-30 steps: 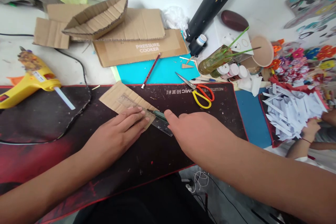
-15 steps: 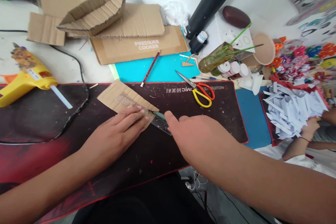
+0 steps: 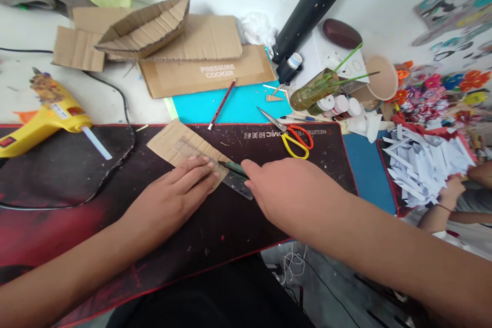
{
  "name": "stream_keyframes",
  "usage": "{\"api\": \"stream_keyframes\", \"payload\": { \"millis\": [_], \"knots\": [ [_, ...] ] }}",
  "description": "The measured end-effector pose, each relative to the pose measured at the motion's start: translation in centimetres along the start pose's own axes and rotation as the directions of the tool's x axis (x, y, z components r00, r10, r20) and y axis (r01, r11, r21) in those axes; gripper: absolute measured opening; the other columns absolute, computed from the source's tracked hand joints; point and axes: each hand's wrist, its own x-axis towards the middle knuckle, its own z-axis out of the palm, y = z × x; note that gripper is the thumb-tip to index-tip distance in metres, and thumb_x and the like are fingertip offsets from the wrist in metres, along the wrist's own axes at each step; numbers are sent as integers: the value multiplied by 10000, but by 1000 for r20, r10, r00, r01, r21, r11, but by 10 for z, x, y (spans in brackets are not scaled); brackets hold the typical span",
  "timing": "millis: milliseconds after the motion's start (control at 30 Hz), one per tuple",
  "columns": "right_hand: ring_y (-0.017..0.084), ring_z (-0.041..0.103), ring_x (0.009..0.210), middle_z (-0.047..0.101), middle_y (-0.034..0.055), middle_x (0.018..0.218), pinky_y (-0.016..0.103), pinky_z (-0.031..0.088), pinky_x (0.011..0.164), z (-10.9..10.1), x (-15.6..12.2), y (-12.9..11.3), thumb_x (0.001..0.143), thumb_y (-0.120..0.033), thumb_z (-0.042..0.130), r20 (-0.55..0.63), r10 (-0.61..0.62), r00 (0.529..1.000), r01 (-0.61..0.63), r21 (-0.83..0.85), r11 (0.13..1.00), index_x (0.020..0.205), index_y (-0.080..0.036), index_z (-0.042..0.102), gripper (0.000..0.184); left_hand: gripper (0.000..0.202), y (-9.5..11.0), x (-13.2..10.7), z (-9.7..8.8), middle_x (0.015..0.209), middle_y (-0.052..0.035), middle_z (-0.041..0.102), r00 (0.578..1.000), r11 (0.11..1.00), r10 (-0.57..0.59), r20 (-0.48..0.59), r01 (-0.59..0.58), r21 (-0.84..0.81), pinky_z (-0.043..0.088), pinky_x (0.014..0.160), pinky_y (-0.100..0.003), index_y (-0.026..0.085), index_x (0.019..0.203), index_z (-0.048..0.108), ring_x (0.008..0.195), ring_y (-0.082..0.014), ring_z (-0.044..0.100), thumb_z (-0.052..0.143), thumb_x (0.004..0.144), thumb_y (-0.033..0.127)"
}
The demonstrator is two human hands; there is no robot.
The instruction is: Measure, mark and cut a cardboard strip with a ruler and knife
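My left hand [image 3: 175,189] lies with its fingers stretched flat over a clear ruler [image 3: 239,187], pressing it onto a piece of brown cardboard [image 3: 167,143]. The ruler runs slantwise across the cardboard and sticks out past its lower right corner. In my right hand [image 3: 284,184] is a green utility knife [image 3: 233,167], its fingers closed round the handle. The knife's tip rests at the cardboard along the ruler's upper edge, close to my left fingertips. Part of the ruler and cardboard is hidden under my left hand.
Beyond the hands lie scissors [image 3: 290,136], a red pencil [image 3: 222,104] and a cardboard boat shape [image 3: 144,31] on cardboard sheets. A yellow glue gun [image 3: 57,113] with its cord is on the left. At right, another person's hand [image 3: 451,192] is by white paper strips [image 3: 426,164].
The view has shifted slightly, so the surroundings sit a little lower and the left-side things further right. Both hands stay nearly in place, with the knife still against the ruler's edge.
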Motion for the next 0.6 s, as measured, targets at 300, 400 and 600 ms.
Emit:
{"api": "stream_keyframes", "payload": {
  "millis": [300, 400, 600],
  "knots": [
    [290, 819, 808, 853, 109, 1045, 337, 440, 575, 13, -10, 13, 1192, -335, 433, -99, 66, 993, -59, 71, 996, 1605, -225, 549, 443, 414, 0, -2, 0, 1448, -166, 728, 1000, 1000, -7, -10, 7, -7, 542, 1276, -482, 100, 1493, 649, 1506, -319, 592, 479, 1116, 122],
    [289, 814, 800, 842, 90, 974, 340, 399, 565, 14, -7, 12, 1191, -337, 445, -95, 46, 994, -38, 82, 996, 1568, -217, 575, 417, 404, 1, 0, -2, 1400, -162, 748, 999, 999, 25, -21, -24, 33, 550, 1266, -483, 81, 1467, 661, 1472, -330, 613, 481, 1106, 98],
    [283, 807, 763, 819, 89, 901, 332, 329, 540, 19, -3, 9, 1189, -339, 456, -98, 28, 995, -21, 67, 998, 1543, -195, 579, 401, 435, 0, 0, -2, 1465, -161, 722, 999, 999, 30, -15, -30, 42, 534, 1283, -477, 86, 1498, 643, 1508, -327, 587, 472, 1099, 92]
  ]
}}
